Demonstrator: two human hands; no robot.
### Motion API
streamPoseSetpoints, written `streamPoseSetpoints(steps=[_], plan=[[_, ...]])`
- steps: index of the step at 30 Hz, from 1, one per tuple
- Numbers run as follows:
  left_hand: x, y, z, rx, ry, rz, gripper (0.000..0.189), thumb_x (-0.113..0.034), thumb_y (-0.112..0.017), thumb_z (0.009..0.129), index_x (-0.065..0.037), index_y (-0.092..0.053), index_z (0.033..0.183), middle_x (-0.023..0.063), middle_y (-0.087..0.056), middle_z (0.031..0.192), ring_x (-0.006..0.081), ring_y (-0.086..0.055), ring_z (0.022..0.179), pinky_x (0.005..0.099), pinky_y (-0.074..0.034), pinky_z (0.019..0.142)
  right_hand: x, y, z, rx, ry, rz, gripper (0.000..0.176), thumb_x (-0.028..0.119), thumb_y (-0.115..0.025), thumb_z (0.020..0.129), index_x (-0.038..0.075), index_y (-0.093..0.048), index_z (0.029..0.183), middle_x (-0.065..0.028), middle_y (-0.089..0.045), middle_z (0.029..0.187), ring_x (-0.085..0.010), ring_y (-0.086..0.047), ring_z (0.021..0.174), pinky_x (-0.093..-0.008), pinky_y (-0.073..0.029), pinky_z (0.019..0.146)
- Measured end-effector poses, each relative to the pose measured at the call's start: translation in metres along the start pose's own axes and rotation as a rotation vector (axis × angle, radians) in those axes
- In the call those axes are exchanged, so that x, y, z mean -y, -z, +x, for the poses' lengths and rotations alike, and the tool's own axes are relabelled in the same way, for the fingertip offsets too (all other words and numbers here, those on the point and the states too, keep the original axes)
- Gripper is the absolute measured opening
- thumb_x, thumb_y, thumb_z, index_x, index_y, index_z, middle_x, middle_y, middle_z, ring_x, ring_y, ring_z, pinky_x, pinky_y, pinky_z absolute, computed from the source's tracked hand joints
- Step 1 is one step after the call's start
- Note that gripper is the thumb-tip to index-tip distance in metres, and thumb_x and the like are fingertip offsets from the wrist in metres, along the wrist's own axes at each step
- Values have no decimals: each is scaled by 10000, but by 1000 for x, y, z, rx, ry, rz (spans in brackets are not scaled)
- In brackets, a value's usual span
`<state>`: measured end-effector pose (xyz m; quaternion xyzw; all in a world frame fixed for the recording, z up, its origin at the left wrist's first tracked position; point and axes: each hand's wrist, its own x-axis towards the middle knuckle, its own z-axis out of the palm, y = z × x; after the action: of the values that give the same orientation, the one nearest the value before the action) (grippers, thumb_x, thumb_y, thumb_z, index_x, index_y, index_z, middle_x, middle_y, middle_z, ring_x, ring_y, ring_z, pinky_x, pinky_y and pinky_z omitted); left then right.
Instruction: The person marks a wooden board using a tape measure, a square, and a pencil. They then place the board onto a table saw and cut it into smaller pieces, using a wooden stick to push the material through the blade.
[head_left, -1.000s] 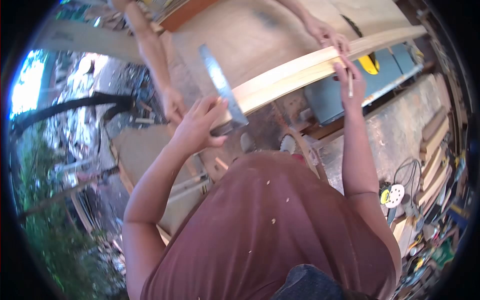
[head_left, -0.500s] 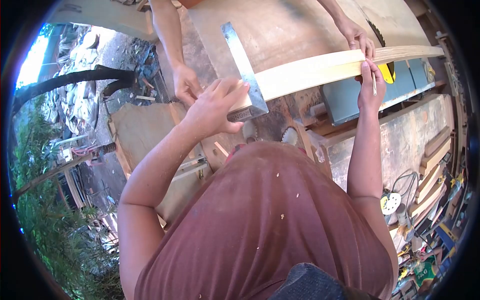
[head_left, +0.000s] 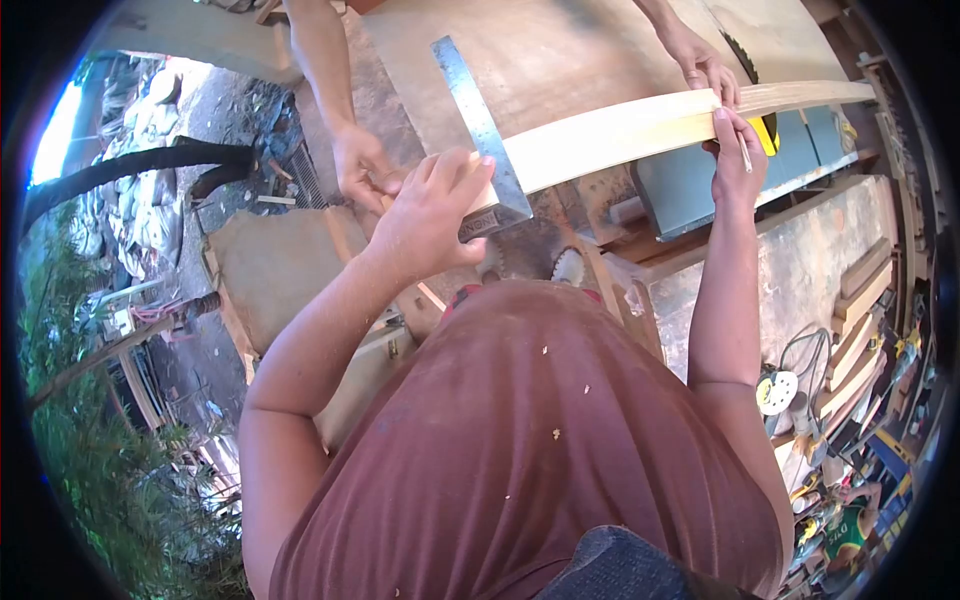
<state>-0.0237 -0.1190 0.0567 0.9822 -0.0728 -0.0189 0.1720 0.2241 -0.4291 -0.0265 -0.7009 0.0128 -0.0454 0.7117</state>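
My left hand (head_left: 425,215) is closed at the near end of a pale wooden board (head_left: 610,135), gripping the dark stock of a try square (head_left: 472,105). The square's metal blade lies across the board and points away from me. At the board's right part, my right hand (head_left: 738,165) pinches its edge. A thin pencil (head_left: 746,153) sticks out between the fingers of that hand. Another person's hand (head_left: 362,170) is beside my left hand at the board's left end. That person's other hand (head_left: 708,75) holds the board near my right fingers.
Behind the board spreads a large plywood sheet (head_left: 570,50). A toothed saw blade (head_left: 742,58) with a yellow part (head_left: 766,133) and a grey-blue table surface (head_left: 690,190) are at right. A sander (head_left: 776,392) lies near stacked wood strips (head_left: 855,330). Green plants (head_left: 110,440) fill the left.
The view has shifted slightly, so the board, square and hands appear a little further left and up. Both my hands keep their holds.
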Motion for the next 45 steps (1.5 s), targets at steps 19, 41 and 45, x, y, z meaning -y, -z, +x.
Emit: streamPoseSetpoints(steps=[19, 41, 45], plan=[[3, -3, -3, -47, -26, -35, 836, -156, -777, 615, -38, -478, 1387, 166, -437, 1347, 352, -448, 1263, 439, -428, 1035, -1, -5, -3, -26, 68, -11, 348, 272, -747, 883, -43, -702, 1022, -68, -667, 835, -110, -602, 658, -244, -512, 566], [-20, 11, 10, 116, 56, 135, 776, -161, -728, 657, -17, -456, 1370, 197, -456, 1307, 384, -500, 1201, 444, -446, 1011, 0, -8, -6, -49, 79, -35, 376, 301, -744, 875, -46, -691, 1010, -76, -659, 866, -113, -600, 706, -253, -508, 587], [-23, 16, 12, 183, 87, 139, 799, -167, -731, 652, -55, -450, 1391, 197, -456, 1302, 378, -499, 1197, 453, -445, 1010, 4, -9, -8, -54, 80, -37, 367, 289, -737, 878, -51, -690, 1006, -78, -660, 860, -114, -599, 699, -254, -507, 587]])
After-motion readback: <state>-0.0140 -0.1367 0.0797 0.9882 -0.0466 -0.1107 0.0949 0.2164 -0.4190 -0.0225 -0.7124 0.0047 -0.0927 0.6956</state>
